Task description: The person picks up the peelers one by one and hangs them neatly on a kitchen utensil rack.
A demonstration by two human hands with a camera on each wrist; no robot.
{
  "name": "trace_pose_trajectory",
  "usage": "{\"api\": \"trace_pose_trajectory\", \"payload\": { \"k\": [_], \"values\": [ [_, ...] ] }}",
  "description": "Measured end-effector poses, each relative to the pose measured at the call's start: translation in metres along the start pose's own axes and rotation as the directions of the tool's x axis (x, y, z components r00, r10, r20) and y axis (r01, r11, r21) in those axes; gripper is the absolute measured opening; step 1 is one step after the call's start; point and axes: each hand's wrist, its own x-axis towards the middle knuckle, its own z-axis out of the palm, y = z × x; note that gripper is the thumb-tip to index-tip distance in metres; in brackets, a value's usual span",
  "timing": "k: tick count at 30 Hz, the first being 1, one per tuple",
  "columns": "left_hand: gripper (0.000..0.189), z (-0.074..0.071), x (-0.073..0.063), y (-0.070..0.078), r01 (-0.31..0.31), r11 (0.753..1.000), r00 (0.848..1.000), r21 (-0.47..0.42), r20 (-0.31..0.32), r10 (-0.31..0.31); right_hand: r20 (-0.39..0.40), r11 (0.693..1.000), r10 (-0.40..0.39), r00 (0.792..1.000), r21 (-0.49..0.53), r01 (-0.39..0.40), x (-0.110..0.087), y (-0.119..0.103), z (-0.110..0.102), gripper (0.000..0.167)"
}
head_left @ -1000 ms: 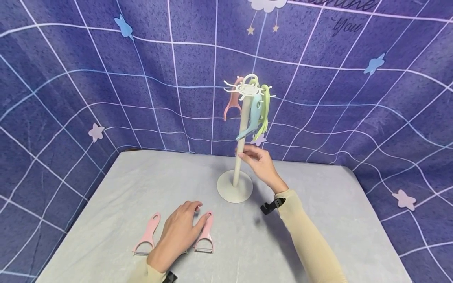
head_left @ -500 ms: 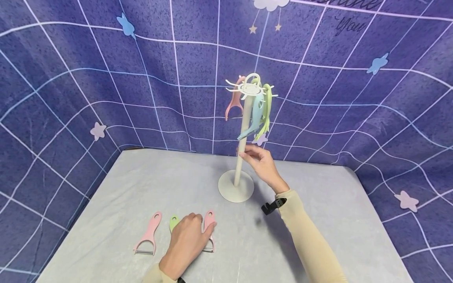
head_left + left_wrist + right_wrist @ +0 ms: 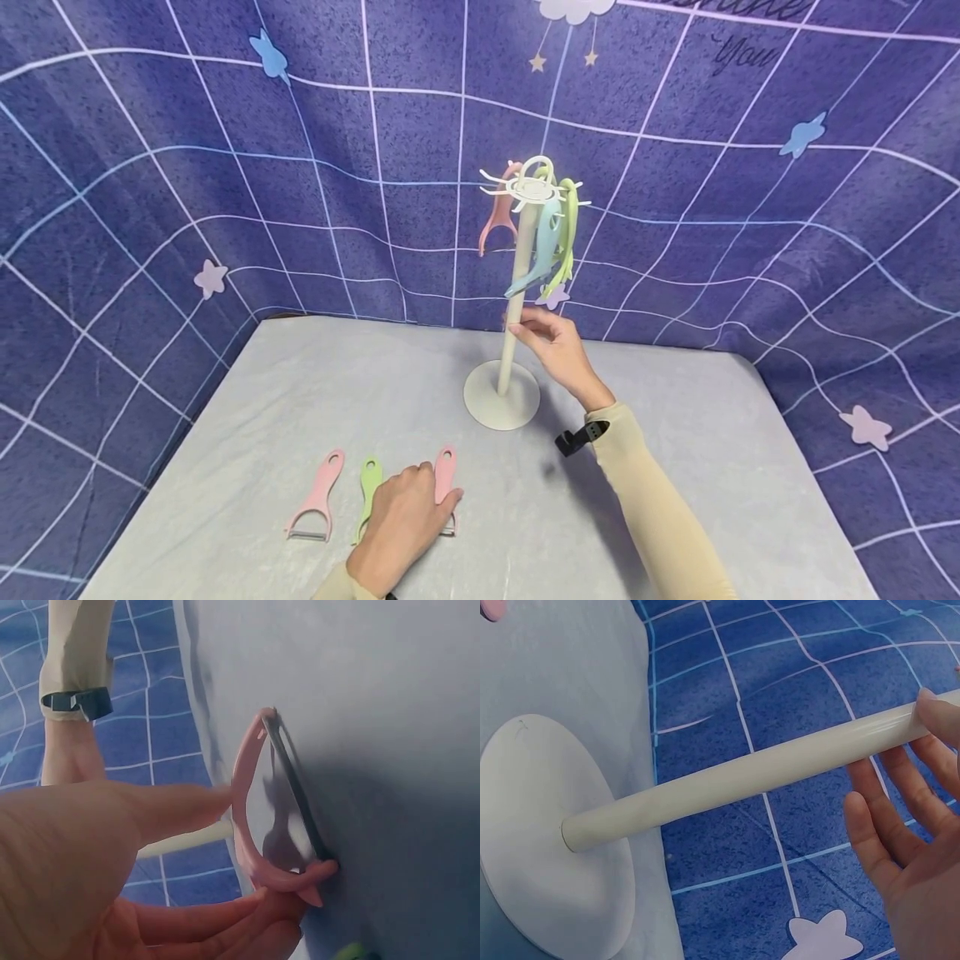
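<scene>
- Beige sleeve (image 3: 343, 582) at the near edge of the table leads to a person's left hand (image 3: 405, 508), its thumb and fingers curled on opposite sides of a pink peeler (image 3: 445, 473), gripping it low, by the blade end.
- That peeler lies at the right end of a row of three, its handle pointing away from the person; whether it touches the cloth is hard to tell.
- A green peeler (image 3: 371, 479) sits just beside, partly hidden behind the left hand, and a second pink peeler (image 3: 325, 483) rests at the row's left end, blade toward the viewer.
- Pale grey cloth (image 3: 225, 467) covers the table beneath all three.
- Farther back, a round base (image 3: 501, 412) carries an upright cream stand (image 3: 524, 242), its pole pinched between the thumb and fingers of the right hand (image 3: 555, 354), above a black wristband (image 3: 581, 437).
- On the stand's ring of white hooks (image 3: 532, 192) hang a light-blue peeler (image 3: 545, 246), light-green utensils (image 3: 570, 229) that overlap too closely to count, and a salmon peeler (image 3: 498, 218) on the left.
- Behind everything, a purple-blue curtain (image 3: 375, 217) displays wavy grid lines, stars and a white cloud (image 3: 576, 8).
</scene>
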Motion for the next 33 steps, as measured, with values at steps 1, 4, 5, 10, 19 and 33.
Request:
{"api": "trace_pose_trajectory", "payload": {
  "k": [1, 4, 5, 10, 19, 33],
  "values": [
    [0.044, 0.0003, 0.0004, 0.0002, -0.002, 1.000, 1.000, 0.001, 0.000, 0.002, -0.002, 1.000, -0.001, 1.000, 0.003, 0.001, 0.0000, -0.0003, 0.0002, 0.022],
    [0.043, 0.0014, 0.0014, 0.0009, -0.011, 1.000, 1.000, 0.010, -0.007, 0.011, -0.004, 1.000, -0.007, 1.000, 0.010, 0.007, 0.0004, -0.0009, 0.0005, 0.023],
    [0.043, 0.0017, 0.0018, 0.0010, -0.015, 1.000, 1.000, 0.013, -0.012, 0.015, -0.005, 1.000, -0.009, 1.000, 0.009, 0.009, 0.0007, -0.0010, 0.0005, 0.023],
    [0.041, 0.0025, 0.0034, 0.0017, -0.018, 1.000, 0.999, 0.020, -0.027, 0.019, -0.006, 1.000, -0.003, 1.000, -0.006, 0.003, 0.0009, -0.0005, -0.0004, 0.022],
    [0.037, 0.0027, 0.0072, 0.0020, 0.018, 1.000, 0.999, -0.001, 0.030, -0.018, 0.002, 1.000, 0.004, 1.000, -0.016, -0.004, -0.0018, -0.0058, -0.0009, 0.022],
    [0.035, 0.0003, 0.0065, 0.0005, 0.040, 0.998, 0.998, -0.040, 0.056, -0.037, -0.001, 1.000, 0.021, 1.000, -0.008, -0.021, -0.0018, -0.0020, -0.0009, 0.023]
  ]
}}
